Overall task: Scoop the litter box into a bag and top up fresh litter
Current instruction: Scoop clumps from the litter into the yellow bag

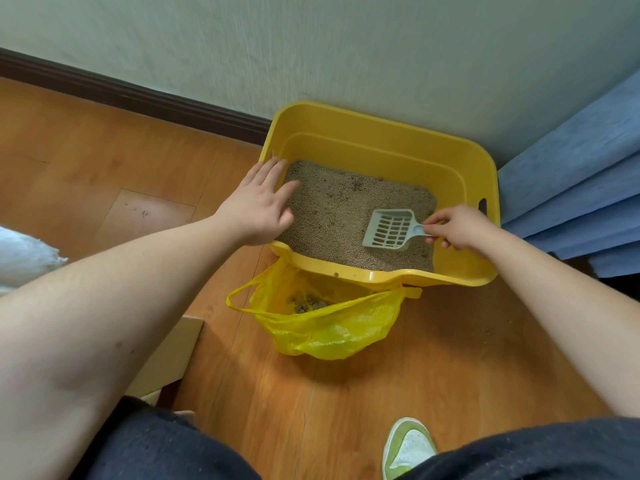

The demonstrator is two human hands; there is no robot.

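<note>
My count: litter box (381, 133) 1 | scoop (389, 229) 1 | yellow bag (332, 330) 1 | my hands 2, left (258, 206), right (457, 226) | shoe (408, 445) 1

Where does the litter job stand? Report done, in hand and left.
Done: some clumps already sit in the yellow bag in front of the litter box. In hand: the right hand holds the scoop on the litter, and the left hand rests on the box's left edge. Left: dark spots remain near the far wall; no fresh top-up shows yet.
</note>
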